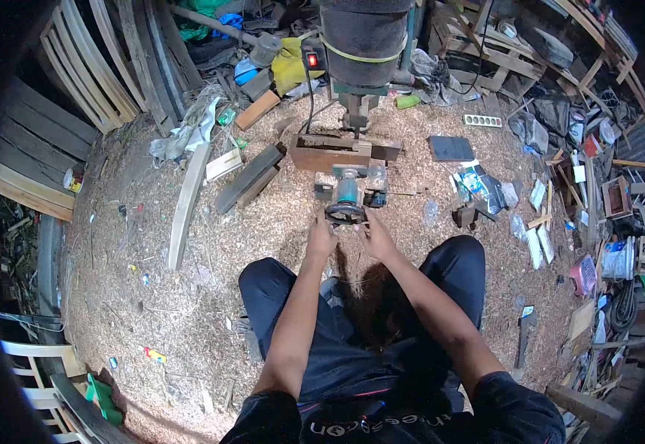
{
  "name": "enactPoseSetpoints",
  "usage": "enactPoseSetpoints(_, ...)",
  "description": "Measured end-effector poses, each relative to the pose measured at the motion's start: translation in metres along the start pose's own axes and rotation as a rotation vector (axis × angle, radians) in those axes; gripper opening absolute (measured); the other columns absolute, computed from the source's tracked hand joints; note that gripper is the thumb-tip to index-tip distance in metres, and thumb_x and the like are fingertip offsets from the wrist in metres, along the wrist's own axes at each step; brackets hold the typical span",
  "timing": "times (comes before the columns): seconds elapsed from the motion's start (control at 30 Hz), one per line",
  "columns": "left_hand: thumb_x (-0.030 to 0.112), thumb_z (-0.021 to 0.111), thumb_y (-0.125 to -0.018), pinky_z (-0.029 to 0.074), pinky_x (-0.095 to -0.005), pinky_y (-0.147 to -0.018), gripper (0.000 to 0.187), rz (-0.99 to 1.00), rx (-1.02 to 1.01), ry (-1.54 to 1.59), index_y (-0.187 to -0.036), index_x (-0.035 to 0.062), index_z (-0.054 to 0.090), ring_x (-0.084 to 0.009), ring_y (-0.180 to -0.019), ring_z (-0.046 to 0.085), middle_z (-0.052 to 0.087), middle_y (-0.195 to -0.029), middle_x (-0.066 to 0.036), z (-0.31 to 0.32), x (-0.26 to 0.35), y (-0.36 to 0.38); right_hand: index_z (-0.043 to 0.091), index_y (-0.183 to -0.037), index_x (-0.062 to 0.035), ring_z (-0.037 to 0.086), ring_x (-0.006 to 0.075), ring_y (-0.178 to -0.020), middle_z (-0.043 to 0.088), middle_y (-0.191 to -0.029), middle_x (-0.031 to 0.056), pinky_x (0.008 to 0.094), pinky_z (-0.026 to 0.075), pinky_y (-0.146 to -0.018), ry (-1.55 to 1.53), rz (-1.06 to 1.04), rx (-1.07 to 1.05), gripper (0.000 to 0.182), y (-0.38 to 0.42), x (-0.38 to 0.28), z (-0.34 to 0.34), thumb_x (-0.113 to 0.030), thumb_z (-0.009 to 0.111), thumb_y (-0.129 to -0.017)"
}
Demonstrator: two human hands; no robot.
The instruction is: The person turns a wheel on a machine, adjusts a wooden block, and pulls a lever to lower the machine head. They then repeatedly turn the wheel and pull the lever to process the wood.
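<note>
A black handwheel (345, 215) sits at the front of a green-and-grey machine vise (348, 191). At the wheel's left rim is my left hand (322, 238), its fingers closed round the edge. My right hand (379, 240) grips the right rim, thumb towards me. Beyond the wheel, a reddish-brown wooden block (326, 158) with a long slot in its top rests crosswise at the vise. The drill press (363, 44) stands over it, and its bit (356, 132) points down at the block's right part. The fingertips under the rim are partly hidden.
Wood shavings cover the floor. Dark timber offcuts (250, 177) and a long pale board (189, 207) lie to the left. On the right are a dark flat plate (450, 148), a power strip (482, 120) and a pink basket (583, 275). A cable (310, 103) hangs beside the press.
</note>
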State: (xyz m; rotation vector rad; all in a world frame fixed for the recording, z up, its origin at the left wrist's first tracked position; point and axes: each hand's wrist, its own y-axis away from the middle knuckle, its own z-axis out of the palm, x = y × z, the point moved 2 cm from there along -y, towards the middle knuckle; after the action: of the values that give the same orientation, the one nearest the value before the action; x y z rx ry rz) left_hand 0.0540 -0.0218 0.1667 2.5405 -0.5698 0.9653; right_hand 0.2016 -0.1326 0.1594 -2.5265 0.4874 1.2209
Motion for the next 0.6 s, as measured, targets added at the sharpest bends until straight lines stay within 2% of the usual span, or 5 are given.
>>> enactPoseSetpoints(0.13,-0.003,0.071,-0.074,0.05,-0.0501,-0.09,0.081,0.075,-0.072,0.039,-0.144,0.0089,0.032,-0.0461,-0.104,0.062,0.064,-0.11,-0.028,-0.007,-0.008,-0.008,0.033,-0.145,0.005,0.065,0.0372,-0.104,0.057,-0.124,0.03,0.0395,0.057,-0.082,-0.049,0.024,-0.025,0.061,-0.004,-0.007,0.001,-0.014,0.061,-0.095)
enactPoseSetpoints(0.17,-0.005,0.071,-0.072,0.05,-0.0495,-0.091,0.077,0.049,-0.026,0.009,-0.138,0.0106,0.037,-0.0466,-0.107,0.06,0.062,-0.114,-0.028,-0.006,-0.009,-0.007,0.034,-0.143,0.0068,0.06,0.046,-0.111,0.057,-0.123,0.0332,0.0466,0.049,-0.094,-0.075,0.043,-0.013,0.061,-0.004,-0.013,-0.001,-0.013,0.062,-0.092)
enactPoseSetpoints(0.37,-0.005,0.071,-0.074,0.05,-0.0498,-0.092,0.078,0.05,0.004,-0.038,-0.14,0.0161,0.037,-0.0465,-0.109,0.059,0.059,-0.119,-0.028,0.001,-0.024,-0.015,0.039,-0.142,0.0062,0.063,0.043,-0.106,0.06,-0.119,0.031,0.0445,0.051,-0.092,-0.117,0.079,-0.003,0.057,-0.009,-0.007,0.002,-0.011,0.059,-0.092)
enactPoseSetpoints(0.47,-0.011,0.063,-0.071,0.051,-0.0502,-0.089,0.072,0.124,0.103,-0.004,-0.137,0.011,0.045,-0.0448,-0.104,0.061,0.061,-0.112,-0.025,0.004,-0.027,-0.013,0.041,-0.143,-0.002,0.064,0.0379,-0.107,0.06,-0.119,0.028,0.04,0.054,-0.086,-0.176,0.141,-0.06,0.054,-0.007,-0.013,-0.004,-0.011,0.059,-0.093)
enactPoseSetpoints(0.6,-0.011,0.059,-0.071,0.051,-0.0496,-0.082,0.064,0.204,0.127,0.163,-0.131,0.0088,0.052,-0.0418,-0.091,0.063,0.063,-0.103,-0.023,-0.014,-0.024,-0.018,0.045,-0.14,-0.0011,0.062,0.0363,-0.109,0.061,-0.119,0.0266,0.0398,0.051,-0.092,-0.082,0.088,0.037,0.051,-0.011,-0.026,-0.031,-0.011,0.058,-0.093)
